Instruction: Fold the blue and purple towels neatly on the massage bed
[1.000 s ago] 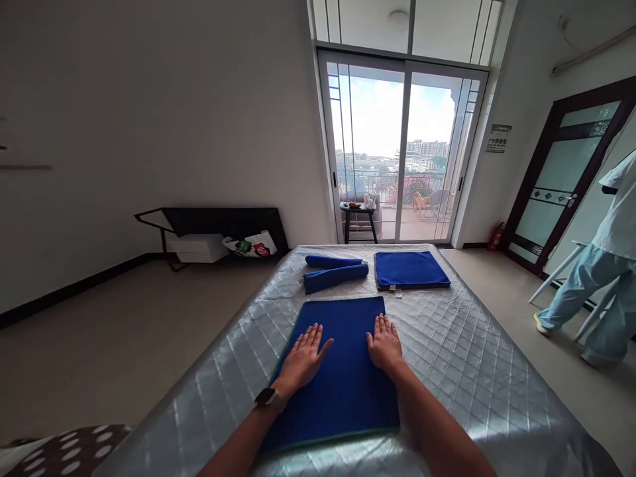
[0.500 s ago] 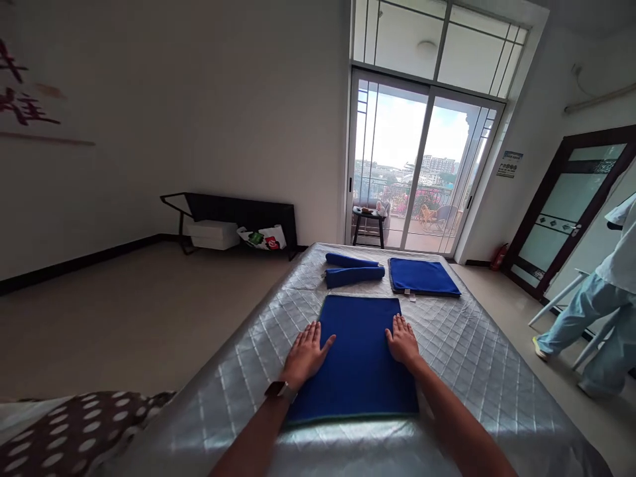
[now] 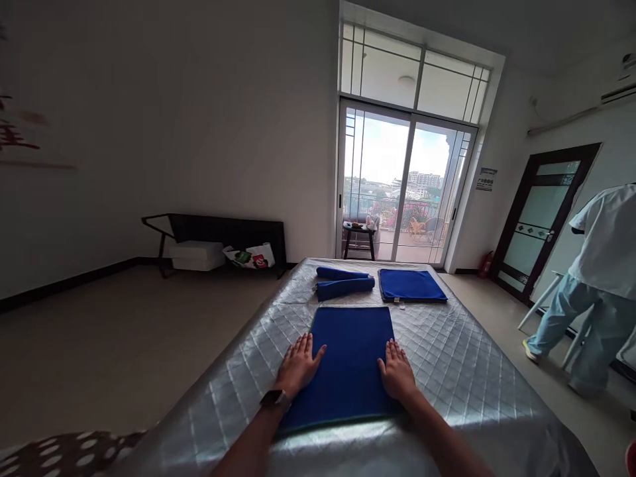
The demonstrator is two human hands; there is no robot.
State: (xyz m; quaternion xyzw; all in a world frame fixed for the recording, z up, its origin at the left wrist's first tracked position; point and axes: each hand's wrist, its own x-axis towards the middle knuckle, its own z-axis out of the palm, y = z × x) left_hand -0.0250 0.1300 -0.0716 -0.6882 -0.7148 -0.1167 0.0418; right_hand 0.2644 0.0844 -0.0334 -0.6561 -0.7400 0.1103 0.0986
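The left hand point(image 3: 299, 366) and right hand point(image 3: 397, 372), both open and grasping nothing, lay palm-down on opposite side edges of the flat blue cloth point(image 3: 350, 361), positioned on the quilted silver cover point(image 3: 460, 371).

Between my left hand point(image 3: 297, 366) and right hand point(image 3: 397, 372) lies the cloth point(image 3: 350, 358); beyond them, two rolls point(image 3: 346, 287) lie left of the folded stack point(image 3: 412, 285).

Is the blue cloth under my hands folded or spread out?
Spread: the blue cloth lies flat, its edges straight, with no roll visible.
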